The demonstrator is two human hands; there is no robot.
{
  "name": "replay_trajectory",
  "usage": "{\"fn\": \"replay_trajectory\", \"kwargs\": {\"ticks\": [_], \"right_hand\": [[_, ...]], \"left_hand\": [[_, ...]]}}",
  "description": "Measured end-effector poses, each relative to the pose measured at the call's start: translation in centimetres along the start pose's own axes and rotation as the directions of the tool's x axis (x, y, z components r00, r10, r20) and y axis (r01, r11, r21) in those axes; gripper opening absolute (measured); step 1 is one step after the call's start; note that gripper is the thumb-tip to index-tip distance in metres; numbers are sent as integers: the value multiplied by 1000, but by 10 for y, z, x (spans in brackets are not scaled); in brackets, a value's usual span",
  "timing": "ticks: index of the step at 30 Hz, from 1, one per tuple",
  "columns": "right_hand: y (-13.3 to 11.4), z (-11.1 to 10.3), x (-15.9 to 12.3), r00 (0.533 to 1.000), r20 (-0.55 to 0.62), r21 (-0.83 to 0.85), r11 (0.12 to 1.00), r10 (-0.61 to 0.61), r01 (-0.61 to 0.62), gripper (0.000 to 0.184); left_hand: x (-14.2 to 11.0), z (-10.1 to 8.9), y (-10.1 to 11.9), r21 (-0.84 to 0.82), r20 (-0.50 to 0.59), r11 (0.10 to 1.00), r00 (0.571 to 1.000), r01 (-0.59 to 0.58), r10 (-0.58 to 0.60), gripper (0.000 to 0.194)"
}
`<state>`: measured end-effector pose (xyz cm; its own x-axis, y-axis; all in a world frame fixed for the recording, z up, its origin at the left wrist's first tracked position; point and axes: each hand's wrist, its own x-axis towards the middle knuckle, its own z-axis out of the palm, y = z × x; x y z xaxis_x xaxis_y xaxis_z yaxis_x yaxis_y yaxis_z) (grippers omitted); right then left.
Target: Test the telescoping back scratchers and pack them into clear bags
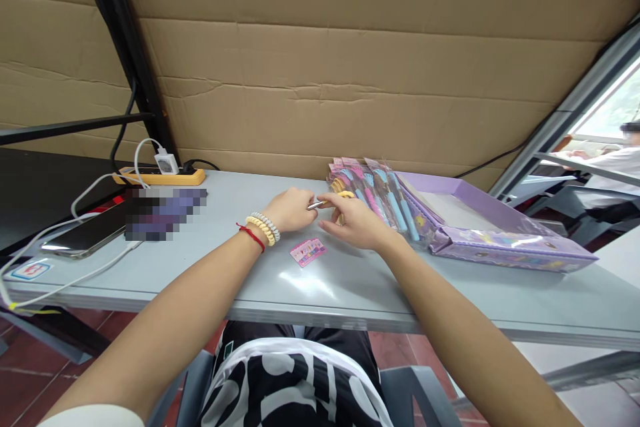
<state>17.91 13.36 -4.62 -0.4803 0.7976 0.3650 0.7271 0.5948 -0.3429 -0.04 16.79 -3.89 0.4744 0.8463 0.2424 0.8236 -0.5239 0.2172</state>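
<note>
My right hand (355, 220) is closed around what look like small scissors (346, 194) with yellow handles. Their silvery blades (315, 205) point left, toward the fingertips of my left hand (293, 209). My left hand is closed in a pinch at the blade end, and what it holds, if anything, is hidden by its fingers. Just below both hands, a pink printed card (308, 252) lies flat on the grey desk (280, 293). Several clear packets (373, 190) with blue, pink and yellow handled items lie beyond my right hand.
An open purple box (510, 253) stands right of the packets. On the left are a dark phone (90, 230), a blurred-out item (165, 213), white cables and a yellow power strip (185, 177). A cardboard wall (325, 93) closes off the back. Another person (615, 167) sits far right.
</note>
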Motion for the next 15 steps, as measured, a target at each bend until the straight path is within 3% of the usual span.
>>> {"fn": "replay_trajectory", "kwargs": {"ticks": [6,15], "right_hand": [[2,0,4,945,-302,53,992,128,-118,26],[2,-12,4,781,-579,103,971,236,-217,30]], "left_hand": [[-1,-1,5,-16,-31,1000,999,-9,8,19],[1,-3,0,35,-25,999,999,38,-37,18]]}}
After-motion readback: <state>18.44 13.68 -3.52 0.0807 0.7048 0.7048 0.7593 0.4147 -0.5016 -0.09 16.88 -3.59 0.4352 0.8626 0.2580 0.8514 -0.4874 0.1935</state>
